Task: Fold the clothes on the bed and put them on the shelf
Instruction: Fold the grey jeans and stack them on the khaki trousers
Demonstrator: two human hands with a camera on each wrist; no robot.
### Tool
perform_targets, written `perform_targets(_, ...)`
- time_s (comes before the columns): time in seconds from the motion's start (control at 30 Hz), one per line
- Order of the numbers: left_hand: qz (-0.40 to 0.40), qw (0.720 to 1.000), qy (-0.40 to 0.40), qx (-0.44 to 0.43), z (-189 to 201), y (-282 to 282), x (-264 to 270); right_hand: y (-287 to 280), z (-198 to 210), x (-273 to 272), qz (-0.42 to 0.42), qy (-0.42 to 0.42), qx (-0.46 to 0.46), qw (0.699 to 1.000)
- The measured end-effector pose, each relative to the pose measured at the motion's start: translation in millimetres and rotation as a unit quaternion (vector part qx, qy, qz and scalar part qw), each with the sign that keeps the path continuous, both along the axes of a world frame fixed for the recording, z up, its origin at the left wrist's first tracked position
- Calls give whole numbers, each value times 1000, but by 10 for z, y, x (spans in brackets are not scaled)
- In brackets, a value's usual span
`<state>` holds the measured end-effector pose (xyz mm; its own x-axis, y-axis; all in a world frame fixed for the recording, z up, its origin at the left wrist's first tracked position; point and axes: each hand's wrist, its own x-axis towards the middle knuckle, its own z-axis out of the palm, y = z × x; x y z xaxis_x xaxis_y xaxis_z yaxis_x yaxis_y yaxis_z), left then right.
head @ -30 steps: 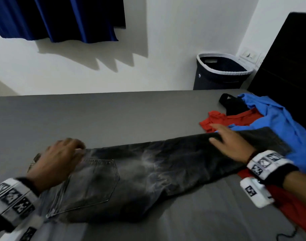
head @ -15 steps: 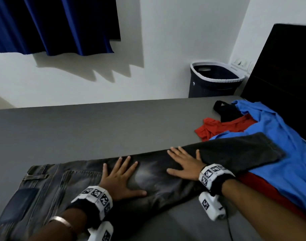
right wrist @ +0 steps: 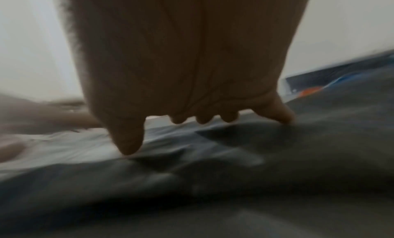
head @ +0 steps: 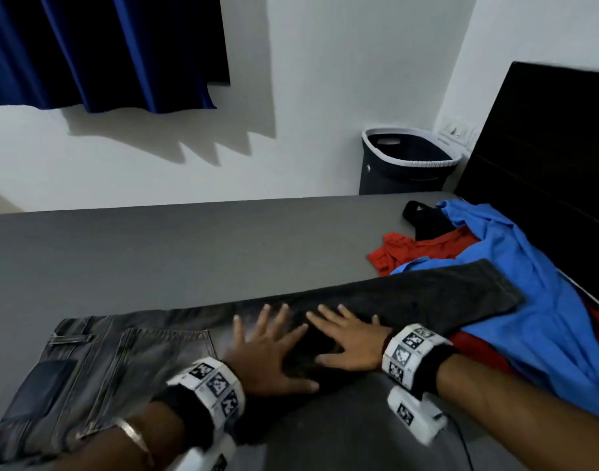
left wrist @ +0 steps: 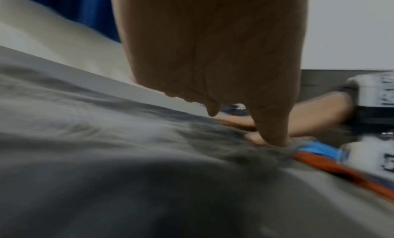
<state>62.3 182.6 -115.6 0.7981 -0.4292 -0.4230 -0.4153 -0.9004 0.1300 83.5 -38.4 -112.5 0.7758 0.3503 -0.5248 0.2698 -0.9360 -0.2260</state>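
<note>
Grey jeans (head: 176,338) lie lengthwise across the bed (head: 189,253), hem at 2 o'clock over the blue shirt (head: 542,300). Left hand (head: 264,355) and right hand (head: 352,341) press flat, fingers spread, grasping nothing. Advisable: smooth outward toward the hem before folding.
</note>
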Motion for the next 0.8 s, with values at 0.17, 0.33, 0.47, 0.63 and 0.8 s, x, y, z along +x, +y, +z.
perform_targets(0.17,16,998,61,-3,-351,-213,-269,-95,-235,-200,17,-25,-28,999)
perform_targets(0.33,49,996,77,26,-359,264,-217,-706,-183,4,-72,-8,-49,996)
perform_targets(0.47,57,996,58,37,-344,348,-281,-1038,-227,47,-137,-34,-79,987)
perform_targets(0.63,66,995,53,48,-373,311,-304,-904,-193,45,-90,-92,-124,984)
perform_targets(0.8,79,995,41,51,-379,291,-331,-1183,-212,116,-92,-71,-85,990)
